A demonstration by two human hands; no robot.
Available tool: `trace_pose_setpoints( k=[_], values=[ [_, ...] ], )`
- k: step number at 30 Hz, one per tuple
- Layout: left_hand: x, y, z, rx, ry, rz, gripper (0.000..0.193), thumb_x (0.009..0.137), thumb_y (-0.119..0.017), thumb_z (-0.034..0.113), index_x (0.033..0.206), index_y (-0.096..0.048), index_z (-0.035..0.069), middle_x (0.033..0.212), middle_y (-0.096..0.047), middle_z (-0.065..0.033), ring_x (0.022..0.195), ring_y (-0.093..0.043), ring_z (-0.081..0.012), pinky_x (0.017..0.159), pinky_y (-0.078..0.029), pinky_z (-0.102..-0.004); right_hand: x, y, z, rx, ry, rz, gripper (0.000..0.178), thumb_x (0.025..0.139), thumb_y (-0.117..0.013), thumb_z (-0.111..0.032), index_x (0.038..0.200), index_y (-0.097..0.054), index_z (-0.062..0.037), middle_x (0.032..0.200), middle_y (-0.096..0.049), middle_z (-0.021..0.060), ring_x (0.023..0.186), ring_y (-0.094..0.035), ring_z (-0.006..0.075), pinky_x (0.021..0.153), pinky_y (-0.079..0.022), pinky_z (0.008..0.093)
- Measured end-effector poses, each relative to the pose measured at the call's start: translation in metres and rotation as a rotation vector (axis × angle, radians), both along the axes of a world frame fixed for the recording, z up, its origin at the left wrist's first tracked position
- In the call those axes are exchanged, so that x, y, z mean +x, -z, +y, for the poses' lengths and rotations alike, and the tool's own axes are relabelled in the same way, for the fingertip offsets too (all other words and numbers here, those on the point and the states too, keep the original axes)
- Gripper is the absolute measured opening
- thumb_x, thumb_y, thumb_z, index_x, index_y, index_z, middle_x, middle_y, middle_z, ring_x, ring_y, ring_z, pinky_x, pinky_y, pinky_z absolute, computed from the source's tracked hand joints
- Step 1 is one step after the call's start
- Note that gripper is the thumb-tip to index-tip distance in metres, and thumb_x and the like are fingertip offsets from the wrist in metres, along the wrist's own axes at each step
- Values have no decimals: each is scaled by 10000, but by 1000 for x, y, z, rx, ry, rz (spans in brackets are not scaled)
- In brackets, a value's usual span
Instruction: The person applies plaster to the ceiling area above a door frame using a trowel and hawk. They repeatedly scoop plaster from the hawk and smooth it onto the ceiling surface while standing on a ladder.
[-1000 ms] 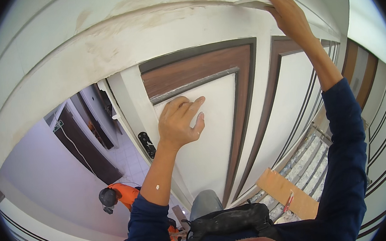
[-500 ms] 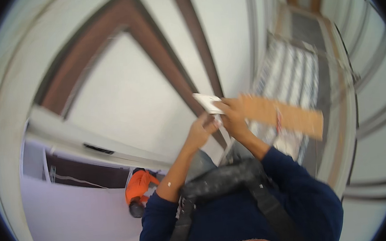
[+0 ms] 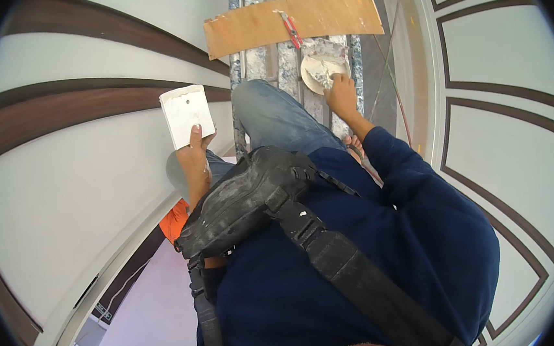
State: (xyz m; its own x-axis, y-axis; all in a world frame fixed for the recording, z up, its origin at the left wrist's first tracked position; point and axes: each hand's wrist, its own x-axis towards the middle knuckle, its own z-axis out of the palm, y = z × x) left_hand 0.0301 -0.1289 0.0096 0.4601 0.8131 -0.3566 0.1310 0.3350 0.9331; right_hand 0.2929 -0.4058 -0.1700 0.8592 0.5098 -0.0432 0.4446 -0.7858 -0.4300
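In my left hand is a flat white rectangular plate with a small hole and pale paste along its far edge. My thumb lies over its face and the fingers are behind. My right hand is closed over a round cream bowl of whitish paste, gripping what looks like a small putty knife whose blade is in the paste; its handle is mostly hidden. The bowl stands on a paint-spattered slatted platform, just past my knee.
Across the platform lies a thin wooden board with a red utility knife on it. A white wall with brown moulding runs close on the left; a panelled wall stands right. Someone in orange is below left.
My hands have separated: the white plate is now in the left hand, and the right has gone to the bowl. The view has turned, bringing the platform straight ahead.
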Motion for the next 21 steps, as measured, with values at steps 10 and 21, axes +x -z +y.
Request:
trace_pose_setpoints(
  k=[10, 21],
  values=[
    [-15, -7, 7, 11, -15, 95, 504, 989, -694, 185, 1369, -519, -96, 1232, -640, -202, 1058, -689, -288, 838, -637, -400, 22, -18, -3, -186, -23, 227, 402, 877, -608, -137, 1255, -524, -28, 1140, -631, 288, 1016, -677, 478, 855, -545, 582],
    [-44, 10, 13, 9, -107, 109, 527, 988, -688, 201, 1366, -505, -117, 1233, -630, -214, 1051, -684, -294, 828, -637, -401, 111, -51, -12, -446, -316, 249, 256, 836, -657, -235, 971, -767, -48, 989, -737, 236, 948, -710, 430, 865, -560, 518]
  ],
)
